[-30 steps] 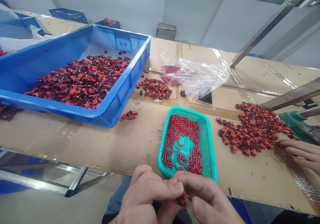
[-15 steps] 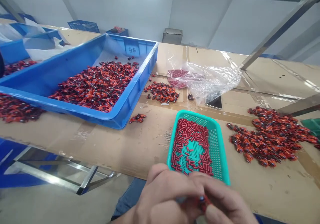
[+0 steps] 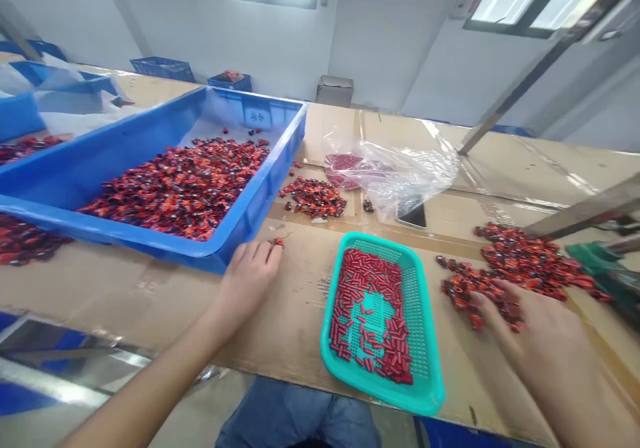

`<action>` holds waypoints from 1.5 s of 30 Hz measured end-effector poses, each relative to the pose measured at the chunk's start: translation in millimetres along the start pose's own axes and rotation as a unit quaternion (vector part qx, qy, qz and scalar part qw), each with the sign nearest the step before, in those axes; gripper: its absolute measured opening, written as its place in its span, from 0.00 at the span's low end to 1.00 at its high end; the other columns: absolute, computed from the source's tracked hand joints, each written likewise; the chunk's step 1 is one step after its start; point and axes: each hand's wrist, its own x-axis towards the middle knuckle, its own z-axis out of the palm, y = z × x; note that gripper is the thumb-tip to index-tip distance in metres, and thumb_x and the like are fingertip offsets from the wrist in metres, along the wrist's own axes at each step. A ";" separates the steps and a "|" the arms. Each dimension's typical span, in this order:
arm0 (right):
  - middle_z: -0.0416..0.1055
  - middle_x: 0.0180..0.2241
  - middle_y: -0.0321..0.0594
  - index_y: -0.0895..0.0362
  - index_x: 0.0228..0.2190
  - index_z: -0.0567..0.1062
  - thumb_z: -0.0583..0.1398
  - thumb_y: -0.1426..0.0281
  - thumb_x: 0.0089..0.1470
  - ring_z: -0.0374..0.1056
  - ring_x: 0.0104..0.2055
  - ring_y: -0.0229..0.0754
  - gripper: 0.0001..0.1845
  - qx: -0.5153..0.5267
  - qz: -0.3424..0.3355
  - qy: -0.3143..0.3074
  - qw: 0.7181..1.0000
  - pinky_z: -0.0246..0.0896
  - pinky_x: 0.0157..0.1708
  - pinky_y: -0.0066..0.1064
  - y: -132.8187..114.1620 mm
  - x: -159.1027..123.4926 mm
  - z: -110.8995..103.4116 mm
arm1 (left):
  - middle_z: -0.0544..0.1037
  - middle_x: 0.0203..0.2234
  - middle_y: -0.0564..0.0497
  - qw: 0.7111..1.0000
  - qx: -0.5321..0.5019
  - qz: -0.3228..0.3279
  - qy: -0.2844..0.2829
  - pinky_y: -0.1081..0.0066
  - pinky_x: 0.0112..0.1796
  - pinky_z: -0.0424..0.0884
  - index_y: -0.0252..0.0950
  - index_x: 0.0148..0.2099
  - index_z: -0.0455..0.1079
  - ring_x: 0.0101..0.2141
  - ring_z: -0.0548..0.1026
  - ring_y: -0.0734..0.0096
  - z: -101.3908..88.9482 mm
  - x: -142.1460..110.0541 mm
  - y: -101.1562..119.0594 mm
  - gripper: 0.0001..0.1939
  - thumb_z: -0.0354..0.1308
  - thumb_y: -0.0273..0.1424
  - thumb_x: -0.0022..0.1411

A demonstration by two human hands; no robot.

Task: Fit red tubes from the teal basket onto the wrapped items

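My left hand (image 3: 249, 276) reaches forward over the cardboard-covered table, fingers stretched out, fingertips touching a few red-and-black pieces (image 3: 277, 241) beside the big blue bin (image 3: 150, 245). On the near edge of a loose pile of red-and-black pieces (image 3: 525, 265) rests my right hand (image 3: 540, 341), its fingers spread. Between my hands sits a teal mesh basket (image 3: 431, 341) holding several small red tubes (image 3: 370, 301). I see nothing gripped in either hand.
The blue bin holds a heap of red-and-black pieces (image 3: 180, 185). A smaller pile (image 3: 313, 198), a clear plastic bag (image 3: 400, 168) and a phone (image 3: 413, 216) lie behind the basket. A green tool (image 3: 600, 265) and slanted metal bars stand at the right. More blue bins at far left.
My hands were together near my lap, pinching one small piece. They have since parted: the left went forward to the bin's corner, the right out to the right-hand pile.
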 end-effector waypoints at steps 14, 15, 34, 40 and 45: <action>0.79 0.31 0.42 0.57 0.34 0.77 0.57 0.84 0.61 0.76 0.33 0.47 0.13 0.062 -0.268 -0.233 0.933 0.72 0.34 0.37 -123.3 -18.3 36.8 | 0.79 0.37 0.52 0.852 -0.514 -0.103 0.021 0.79 0.38 0.81 0.42 0.50 0.73 0.37 0.83 0.73 -33.5 -33.1 65.3 0.11 0.59 0.23 0.69; 0.78 0.29 0.42 0.57 0.32 0.77 0.56 0.84 0.61 0.76 0.32 0.48 0.14 0.064 -0.267 -0.232 0.933 0.72 0.33 0.38 -122.0 -19.3 40.5 | 0.78 0.36 0.53 0.825 -0.553 -0.118 0.025 0.79 0.37 0.81 0.42 0.48 0.74 0.36 0.84 0.73 -34.8 -35.0 71.3 0.10 0.61 0.23 0.67; 0.77 0.34 0.41 0.54 0.44 0.73 0.61 0.82 0.61 0.76 0.34 0.40 0.13 0.417 -0.200 -0.090 0.882 0.76 0.34 0.28 -177.0 -29.1 -21.6 | 0.86 0.38 0.48 0.930 -0.327 0.097 0.139 0.73 0.40 0.77 0.33 0.48 0.70 0.36 0.84 0.75 -60.5 -50.3 106.7 0.13 0.61 0.14 0.65; 0.78 0.35 0.42 0.54 0.46 0.73 0.63 0.83 0.60 0.76 0.35 0.41 0.15 0.367 -0.236 -0.084 0.896 0.76 0.36 0.28 -173.2 -32.2 -21.8 | 0.87 0.36 0.45 0.941 -0.269 0.132 0.154 0.71 0.40 0.75 0.33 0.40 0.72 0.36 0.85 0.73 -62.4 -56.9 109.1 0.10 0.54 0.16 0.70; 0.77 0.31 0.33 0.51 0.36 0.72 0.68 0.70 0.62 0.75 0.32 0.37 0.09 0.521 -0.069 -0.242 0.816 0.72 0.32 0.25 -170.3 -31.1 -26.3 | 0.89 0.39 0.48 0.936 -0.311 0.113 0.120 0.68 0.39 0.75 0.38 0.30 0.63 0.37 0.86 0.71 -62.1 -66.5 112.6 0.18 0.58 0.14 0.67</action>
